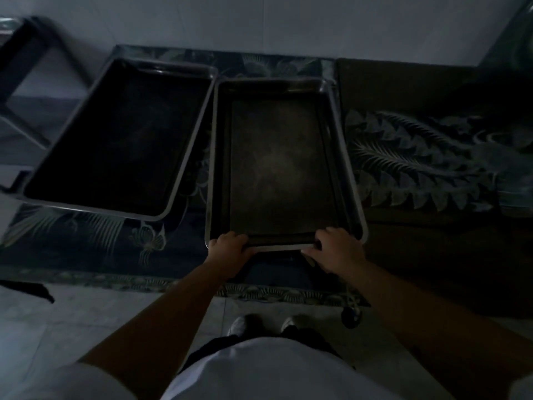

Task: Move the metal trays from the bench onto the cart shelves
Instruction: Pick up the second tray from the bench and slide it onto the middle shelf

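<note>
Dim scene, both hands, left (230, 249) and right (336, 249), gripping near rim of right metal tray (282, 168), second tray (115, 140) beside it

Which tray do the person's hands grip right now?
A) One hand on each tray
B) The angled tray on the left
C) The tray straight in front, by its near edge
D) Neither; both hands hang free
C: the left hand and right hand both clasp the near rim of the front tray, while the angled tray to its left lies untouched.
</note>
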`<action>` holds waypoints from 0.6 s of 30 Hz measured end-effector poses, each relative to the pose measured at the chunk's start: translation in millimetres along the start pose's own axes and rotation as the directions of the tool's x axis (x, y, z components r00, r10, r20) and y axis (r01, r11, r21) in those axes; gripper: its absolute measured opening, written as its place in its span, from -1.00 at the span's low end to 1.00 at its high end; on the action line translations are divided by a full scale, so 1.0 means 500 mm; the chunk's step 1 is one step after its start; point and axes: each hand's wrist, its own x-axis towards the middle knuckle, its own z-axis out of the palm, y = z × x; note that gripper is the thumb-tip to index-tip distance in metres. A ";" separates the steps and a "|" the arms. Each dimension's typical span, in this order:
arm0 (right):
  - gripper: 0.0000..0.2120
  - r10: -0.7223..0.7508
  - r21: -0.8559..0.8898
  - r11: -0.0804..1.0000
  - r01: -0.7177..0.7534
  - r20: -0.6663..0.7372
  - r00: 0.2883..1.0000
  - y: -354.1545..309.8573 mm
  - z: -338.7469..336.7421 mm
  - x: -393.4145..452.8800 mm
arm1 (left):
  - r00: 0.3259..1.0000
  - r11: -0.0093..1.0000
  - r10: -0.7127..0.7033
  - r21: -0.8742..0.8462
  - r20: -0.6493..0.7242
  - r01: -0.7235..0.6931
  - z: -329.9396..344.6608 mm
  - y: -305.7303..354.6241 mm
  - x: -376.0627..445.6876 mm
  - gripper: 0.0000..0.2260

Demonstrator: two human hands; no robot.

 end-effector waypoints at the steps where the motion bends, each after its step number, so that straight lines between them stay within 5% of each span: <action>1: -0.59 -0.012 0.010 1.000 0.012 0.004 1.000 0.003 0.001 0.002 | 1.000 1.000 -0.001 -0.008 -0.009 0.001 0.002 -0.002 0.001 -0.62; 10: -0.54 -0.037 0.153 0.988 0.032 0.036 0.999 -0.017 0.047 -0.053 | 0.999 0.999 0.046 -0.011 -0.001 -0.046 0.024 -0.051 -0.049 -0.61; 18: -0.55 0.119 0.263 0.957 -0.126 0.043 0.992 -0.083 0.122 -0.192 | 0.991 0.990 0.134 0.034 -0.009 -0.134 0.068 -0.093 -0.167 -0.64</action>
